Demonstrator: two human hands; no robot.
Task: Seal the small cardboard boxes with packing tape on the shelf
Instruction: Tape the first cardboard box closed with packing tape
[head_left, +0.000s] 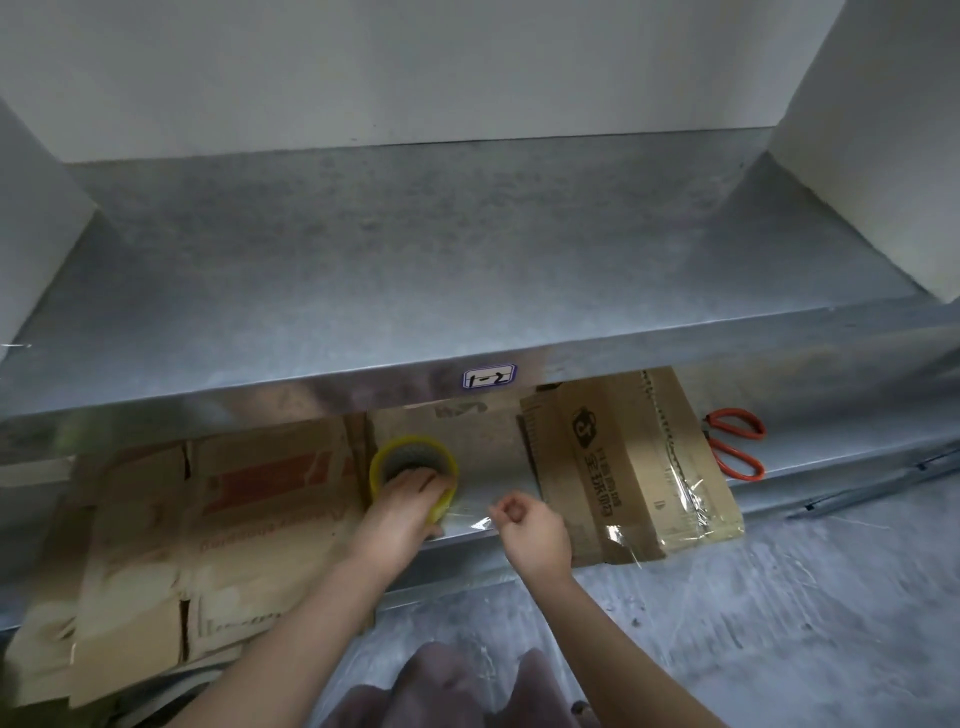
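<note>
On the lower metal shelf (810, 483) my left hand (405, 512) grips a yellowish roll of clear packing tape (402, 457), fingers hooked into its core. A short clear strip of tape (467, 517) runs from the roll to my right hand (527, 525), which pinches its free end. To the right lies a small cardboard box (623, 462) with dark print and clear tape across its right end. It juts over the shelf's front edge.
Flattened cardboard boxes (208, 545) with red print are stacked on the lower shelf at left. Orange-handled scissors (735, 449) lie right of the small box. The upper metal shelf (415, 260), labelled 1-2, overhangs the work area. Grey floor lies below.
</note>
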